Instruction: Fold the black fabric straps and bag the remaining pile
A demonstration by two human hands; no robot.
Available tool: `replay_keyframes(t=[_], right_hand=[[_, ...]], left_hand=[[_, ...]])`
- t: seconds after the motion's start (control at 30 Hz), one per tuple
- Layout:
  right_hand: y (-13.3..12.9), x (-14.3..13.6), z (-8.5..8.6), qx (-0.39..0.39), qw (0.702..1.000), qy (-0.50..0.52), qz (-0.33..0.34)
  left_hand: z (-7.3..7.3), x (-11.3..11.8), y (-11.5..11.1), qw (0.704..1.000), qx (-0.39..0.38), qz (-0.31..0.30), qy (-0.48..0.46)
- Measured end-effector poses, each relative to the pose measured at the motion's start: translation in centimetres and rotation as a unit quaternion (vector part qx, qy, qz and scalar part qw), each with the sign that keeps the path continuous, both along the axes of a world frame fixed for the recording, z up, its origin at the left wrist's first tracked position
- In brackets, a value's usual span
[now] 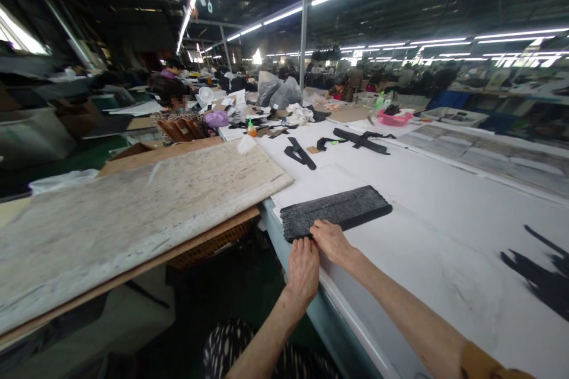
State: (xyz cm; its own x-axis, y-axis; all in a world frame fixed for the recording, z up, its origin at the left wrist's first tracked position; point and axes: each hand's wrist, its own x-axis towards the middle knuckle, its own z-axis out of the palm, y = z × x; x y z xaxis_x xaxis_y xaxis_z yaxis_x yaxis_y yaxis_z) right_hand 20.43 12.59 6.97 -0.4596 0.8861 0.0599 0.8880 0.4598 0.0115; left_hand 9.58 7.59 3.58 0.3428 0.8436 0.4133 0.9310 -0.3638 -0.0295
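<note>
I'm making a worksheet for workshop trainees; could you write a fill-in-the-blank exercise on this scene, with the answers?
Besides the left hand, the wearer's ____ hand touches the dark cloth.
The colour of the tabletop under that cloth is ____.
The basin farther back is coloured ____.
The small orange bottle has a tip coloured ____.

Missing words: right; white; pink; green.
</note>
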Motion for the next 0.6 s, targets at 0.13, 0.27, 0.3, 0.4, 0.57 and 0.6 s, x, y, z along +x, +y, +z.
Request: replay_keyframes(t=[0.13,0.27,0.3,0.4,0.57,0.6], right_hand=[[-0.6,-0.3,-0.9,0.032,0.999,-0.010,-0.009],[-0.2,-0.7,-1.2,-0.024,0.982,0.164,-0.093],[0.2,-0.5,-1.2,-0.036,0.962,0.235,-0.133],[2.2,1.8,-0.9,-0.032,0.883,0.398,-0.248],[3.9,12.1,-0.2,-0.001,0.713,0.587,-0.383],[3.6,14.7,0.0,0.019,0.671,0.621,-0.404]], left_hand=[[0.1,0.2,-0.3,0.999,-0.024,0.044,0.019],[0.6,-0.3,-0.3,0.996,-0.038,0.045,0.062],[0.6,-0.5,-0.2,0.996,-0.034,0.042,0.076],[0.5,-1.0,0.3,0.993,-0.006,0.034,0.117],[-0.6,-1.7,0.8,0.991,0.004,0.024,0.134],[-0.8,-1.8,0.9,0.991,0.005,0.021,0.132]])
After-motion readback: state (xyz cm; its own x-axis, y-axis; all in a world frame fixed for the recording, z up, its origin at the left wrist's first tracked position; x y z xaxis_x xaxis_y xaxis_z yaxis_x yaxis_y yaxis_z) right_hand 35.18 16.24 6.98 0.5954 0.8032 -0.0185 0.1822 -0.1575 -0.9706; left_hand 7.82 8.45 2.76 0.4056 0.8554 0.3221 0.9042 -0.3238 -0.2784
